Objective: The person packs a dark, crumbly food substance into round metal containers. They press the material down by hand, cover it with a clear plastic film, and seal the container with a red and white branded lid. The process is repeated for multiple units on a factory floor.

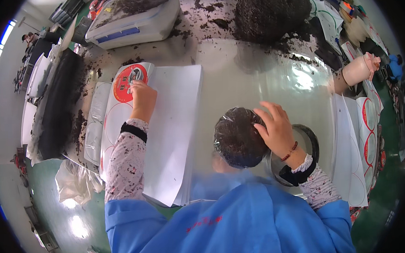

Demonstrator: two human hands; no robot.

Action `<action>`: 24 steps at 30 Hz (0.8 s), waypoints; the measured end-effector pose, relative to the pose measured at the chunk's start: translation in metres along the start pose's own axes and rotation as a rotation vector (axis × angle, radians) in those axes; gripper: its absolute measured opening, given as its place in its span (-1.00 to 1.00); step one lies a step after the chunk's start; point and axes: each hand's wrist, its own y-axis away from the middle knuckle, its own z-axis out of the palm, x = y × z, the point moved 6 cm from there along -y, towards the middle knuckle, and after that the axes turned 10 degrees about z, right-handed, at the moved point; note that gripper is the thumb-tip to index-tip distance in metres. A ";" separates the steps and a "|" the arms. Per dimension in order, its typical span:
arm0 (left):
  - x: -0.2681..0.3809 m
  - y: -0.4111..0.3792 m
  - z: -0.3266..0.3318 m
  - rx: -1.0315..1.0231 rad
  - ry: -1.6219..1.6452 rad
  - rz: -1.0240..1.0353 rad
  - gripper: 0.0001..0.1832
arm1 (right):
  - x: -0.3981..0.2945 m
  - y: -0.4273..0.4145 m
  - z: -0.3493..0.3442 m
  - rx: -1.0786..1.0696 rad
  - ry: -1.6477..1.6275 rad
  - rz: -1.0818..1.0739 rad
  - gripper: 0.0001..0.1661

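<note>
My left hand [144,99] is at a round red label [127,83] on a sheet of stickers [117,120]. Its fingertips touch the label's right part; whether they pinch it is hidden. A round dark cake of material [238,138], wrapped in clear film, lies on the shiny table [234,76] before me. Over its right edge, my right hand [276,129] has its fingers spread, with the thumb and fingertips at the film. Beneath my right wrist lies a dark-rimmed ring [311,138], partly covered by the wrist and sleeve.
White paper sheets [171,128] lie beside the labels, with a rolled film [97,121] farther left. At the back are a plastic tub [139,30], a large dark lump [272,13] and scattered crumbs. More label sheets [351,153] and a pink container [359,69] line the right.
</note>
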 end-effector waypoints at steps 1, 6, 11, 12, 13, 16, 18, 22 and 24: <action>-0.001 -0.004 -0.006 -0.063 -0.070 0.022 -0.58 | -0.010 0.000 -0.006 -0.003 -0.016 -0.051 -0.53; -0.024 -0.004 0.004 0.164 0.283 0.048 -0.71 | -0.029 0.015 -0.010 -0.082 -0.158 -0.089 -0.67; -0.147 0.031 0.137 0.220 0.614 -0.350 -0.77 | 0.004 0.023 -0.035 -0.114 -0.355 0.067 -0.70; -0.196 0.064 0.177 0.292 0.541 -0.408 -0.73 | 0.012 0.024 -0.041 -0.140 -0.378 0.098 -0.69; -0.226 0.055 0.110 0.495 0.986 -0.686 -0.74 | 0.029 0.031 -0.048 -0.134 -0.362 0.219 -0.69; -0.295 0.098 -0.023 0.843 1.240 -0.647 -0.70 | 0.050 0.033 -0.051 -0.234 -0.567 0.408 -0.70; -0.252 0.117 -0.155 0.933 1.183 -0.534 -0.75 | 0.052 0.031 -0.047 -0.256 -0.860 0.477 -0.63; -0.085 0.136 -0.282 1.017 1.134 0.270 -0.69 | 0.009 0.006 -0.049 -0.217 -1.463 0.477 -0.52; -0.030 0.138 -0.287 1.056 1.259 0.357 -0.66 | 0.007 0.008 -0.046 -0.122 -1.231 0.431 -0.52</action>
